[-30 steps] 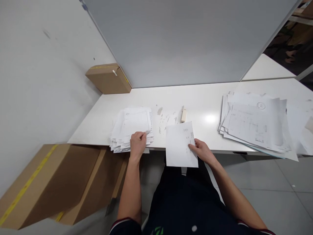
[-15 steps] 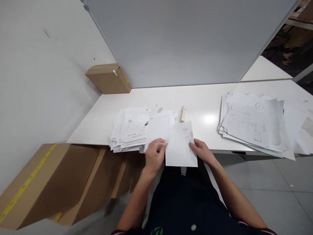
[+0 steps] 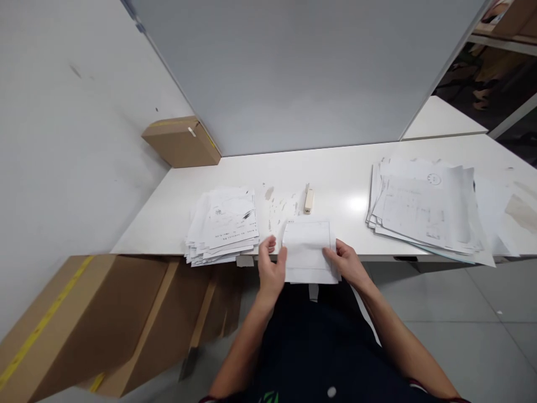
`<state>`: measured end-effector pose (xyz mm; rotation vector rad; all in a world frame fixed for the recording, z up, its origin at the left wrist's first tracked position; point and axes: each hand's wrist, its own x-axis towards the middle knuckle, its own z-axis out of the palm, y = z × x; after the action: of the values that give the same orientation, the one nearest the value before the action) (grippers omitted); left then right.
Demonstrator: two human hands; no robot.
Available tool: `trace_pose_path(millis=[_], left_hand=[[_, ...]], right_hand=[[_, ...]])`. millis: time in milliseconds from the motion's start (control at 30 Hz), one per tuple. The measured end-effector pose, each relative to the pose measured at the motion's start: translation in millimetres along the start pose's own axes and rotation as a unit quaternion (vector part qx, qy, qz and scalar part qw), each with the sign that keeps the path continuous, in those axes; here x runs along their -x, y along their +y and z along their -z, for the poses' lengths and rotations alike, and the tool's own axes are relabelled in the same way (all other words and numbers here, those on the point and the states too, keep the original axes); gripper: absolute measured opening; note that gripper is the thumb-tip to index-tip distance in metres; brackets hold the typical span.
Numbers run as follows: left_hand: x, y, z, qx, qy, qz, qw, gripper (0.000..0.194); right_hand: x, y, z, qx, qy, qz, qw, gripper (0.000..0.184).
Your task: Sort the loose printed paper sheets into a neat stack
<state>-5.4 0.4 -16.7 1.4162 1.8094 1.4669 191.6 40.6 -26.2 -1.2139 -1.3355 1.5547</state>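
Observation:
Both hands hold a small bundle of white sheets [image 3: 308, 249] at the near edge of the white table [image 3: 335, 173]. My left hand [image 3: 272, 267] grips the bundle's left edge, fingers curled round it. My right hand [image 3: 344, 263] pinches its right edge. The bundle lies tilted, its top resting on the table. A messy stack of printed papers [image 3: 224, 224] lies just left of my left hand. A cream stapler [image 3: 309, 198] sits on the table behind the bundle.
A large spread pile of papers [image 3: 423, 207] covers the table's right part. A grey partition panel [image 3: 302, 73] stands behind the table. A cardboard box [image 3: 180, 141] sits at the back left corner, and bigger cardboard boxes [image 3: 96, 313] lie on the floor at left.
My left hand left the left stack, carried a sheet rightward and joined it to the sheet in my right hand. Both hands now hold the bundle together.

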Motion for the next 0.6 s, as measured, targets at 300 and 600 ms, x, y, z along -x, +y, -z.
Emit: trace_pose_path(millis=[300, 600], left_hand=[[-56, 34, 11.9, 0.326, -0.136, 0.196, 0.915, 0.055], [-54, 69, 3.5, 0.241, -0.002, -0.030, 0.970, 0.020]], right_hand=[[2, -42, 5, 0.139, 0.029, 0.140, 0.980, 0.026], [-21, -52, 4, 0.104, 0.059, 0.189, 0.975, 0.027]])
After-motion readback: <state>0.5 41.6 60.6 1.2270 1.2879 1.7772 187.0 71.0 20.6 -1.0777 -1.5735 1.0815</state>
